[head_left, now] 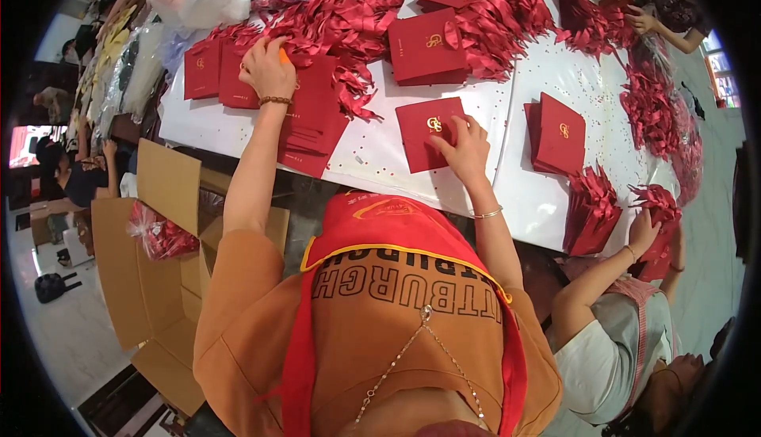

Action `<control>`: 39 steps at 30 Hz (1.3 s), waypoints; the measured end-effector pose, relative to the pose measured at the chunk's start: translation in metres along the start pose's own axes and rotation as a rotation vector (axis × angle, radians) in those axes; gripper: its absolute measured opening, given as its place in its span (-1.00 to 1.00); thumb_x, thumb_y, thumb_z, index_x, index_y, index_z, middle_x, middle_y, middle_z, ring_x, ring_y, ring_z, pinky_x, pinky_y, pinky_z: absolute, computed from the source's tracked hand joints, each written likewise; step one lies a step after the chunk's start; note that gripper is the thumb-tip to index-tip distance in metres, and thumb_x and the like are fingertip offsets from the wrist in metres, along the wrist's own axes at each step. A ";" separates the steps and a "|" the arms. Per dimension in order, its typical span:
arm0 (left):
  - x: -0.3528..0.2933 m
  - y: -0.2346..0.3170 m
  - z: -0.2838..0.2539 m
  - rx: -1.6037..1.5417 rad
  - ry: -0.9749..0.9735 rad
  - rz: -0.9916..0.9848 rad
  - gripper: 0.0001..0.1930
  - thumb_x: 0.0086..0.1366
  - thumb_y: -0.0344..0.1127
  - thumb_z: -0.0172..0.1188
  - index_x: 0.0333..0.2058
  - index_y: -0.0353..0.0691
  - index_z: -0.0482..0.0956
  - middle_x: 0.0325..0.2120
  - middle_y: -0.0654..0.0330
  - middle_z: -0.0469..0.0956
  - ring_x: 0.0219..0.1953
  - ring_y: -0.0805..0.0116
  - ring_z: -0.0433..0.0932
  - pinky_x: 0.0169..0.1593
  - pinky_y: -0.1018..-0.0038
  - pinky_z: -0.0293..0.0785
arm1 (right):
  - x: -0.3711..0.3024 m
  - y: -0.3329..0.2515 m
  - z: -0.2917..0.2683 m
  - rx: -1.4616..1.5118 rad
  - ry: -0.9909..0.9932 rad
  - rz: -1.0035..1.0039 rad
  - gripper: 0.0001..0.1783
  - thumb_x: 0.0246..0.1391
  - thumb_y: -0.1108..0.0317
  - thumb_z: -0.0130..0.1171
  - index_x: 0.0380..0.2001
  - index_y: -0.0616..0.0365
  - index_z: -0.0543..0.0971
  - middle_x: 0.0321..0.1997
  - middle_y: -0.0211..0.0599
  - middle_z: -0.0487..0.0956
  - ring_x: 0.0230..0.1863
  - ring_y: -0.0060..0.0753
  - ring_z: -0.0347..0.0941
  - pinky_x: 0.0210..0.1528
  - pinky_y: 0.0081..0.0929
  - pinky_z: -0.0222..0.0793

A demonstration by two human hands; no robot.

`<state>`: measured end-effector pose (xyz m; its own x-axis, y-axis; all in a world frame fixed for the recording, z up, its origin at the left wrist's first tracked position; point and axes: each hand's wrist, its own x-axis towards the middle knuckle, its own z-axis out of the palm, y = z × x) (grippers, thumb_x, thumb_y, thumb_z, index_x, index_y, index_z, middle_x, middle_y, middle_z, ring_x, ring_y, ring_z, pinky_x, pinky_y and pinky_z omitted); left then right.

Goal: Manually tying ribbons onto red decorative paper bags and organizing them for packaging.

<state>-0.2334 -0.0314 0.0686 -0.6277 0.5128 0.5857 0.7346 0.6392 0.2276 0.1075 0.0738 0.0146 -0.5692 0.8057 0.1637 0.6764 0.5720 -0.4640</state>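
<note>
My left hand (268,71), a beaded bracelet at its wrist, reaches over the row of dark red paper gift bags (307,112) at the far left. Its fingers are bent and apart over the bags' upper ends, and something small and orange (284,55) shows at the hand. One flat red gift bag (420,137) with gold print lies in front of me. On its right side rests my right hand (464,148), fingers spread and no grip visible. Beyond it sits another stack of red bags (428,45) with ribbon handles.
Red ribbons (341,9) heap at the back of the white table (372,152). More bags (559,132) stand to the right, near a co-worker's hand (644,231). Another person's hands (634,13) are at the far right. An open cardboard box (147,294) stands at left.
</note>
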 end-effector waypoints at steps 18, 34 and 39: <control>0.092 0.099 0.127 -0.315 -0.357 -0.040 -0.79 0.09 -0.15 0.08 -0.31 -0.03 0.57 -0.30 0.12 0.52 -0.22 0.19 0.49 -0.22 0.14 0.35 | -0.016 0.046 -0.003 0.004 -0.289 -0.302 -0.04 -0.57 -0.11 0.37 0.06 -0.14 0.32 0.28 -0.11 0.02 0.28 0.05 -0.11 0.24 0.00 -0.17; -0.040 0.139 -0.001 -1.721 -1.367 -0.560 -0.40 -0.03 -0.64 -0.09 0.08 -0.25 0.15 -0.27 -0.06 0.43 -0.33 0.29 0.53 -0.36 0.48 0.48 | -0.025 0.036 -0.017 -0.043 -0.005 -0.137 -0.39 -0.16 0.03 0.21 -0.03 0.08 0.37 0.03 -0.14 0.31 0.01 -0.11 0.22 -0.05 -0.19 0.12; -0.075 0.124 0.020 -1.819 -1.420 -0.710 -0.48 0.01 -0.60 -0.08 0.04 -0.29 0.27 -0.20 0.00 0.43 -0.43 0.42 0.45 -0.39 0.55 0.42 | -0.026 0.037 -0.028 -0.191 -0.051 0.127 -0.52 -0.12 0.15 0.19 -0.11 0.07 0.40 -0.12 -0.13 0.37 -0.12 -0.13 0.34 -0.21 -0.23 0.26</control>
<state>-0.1001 0.0211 0.0374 0.0711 0.9413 -0.3300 -0.6624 0.2919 0.6899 0.1605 0.0787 0.0177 -0.4932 0.8673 0.0677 0.8177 0.4888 -0.3042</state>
